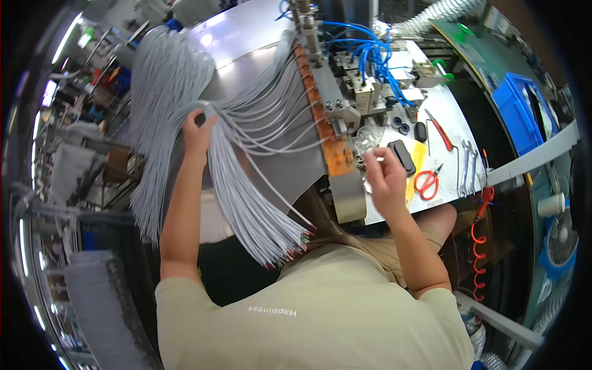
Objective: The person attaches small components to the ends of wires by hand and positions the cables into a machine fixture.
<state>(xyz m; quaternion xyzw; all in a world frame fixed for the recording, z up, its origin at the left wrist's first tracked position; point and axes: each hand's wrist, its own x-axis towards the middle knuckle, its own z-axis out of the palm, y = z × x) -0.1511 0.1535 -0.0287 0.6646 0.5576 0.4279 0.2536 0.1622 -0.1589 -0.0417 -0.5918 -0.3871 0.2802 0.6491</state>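
My left hand (pixel 197 132) is closed at the top of a thick bundle of grey cables (pixel 237 191), thumb and fingers curled at its bend. The bundle hangs toward my lap, its cut ends showing small red and green tips. From that spot several single cables fan out to a long copper-coloured bar (pixel 316 105) on the machine. My right hand (pixel 386 179) is raised to the right of the bar's near end, fingers bent and pinched together. Whether a small thing sits between those fingertips I cannot make out.
A larger heap of grey cables (pixel 163 86) drapes over the metal table (pixel 271 172) at left. Blue air hoses (pixel 370 55) feed the machine. On the white worktop lie red-handled scissors (pixel 427 184), wrenches (pixel 467 169), a black case (pixel 402 157) and a red-handled tool (pixel 439 128).
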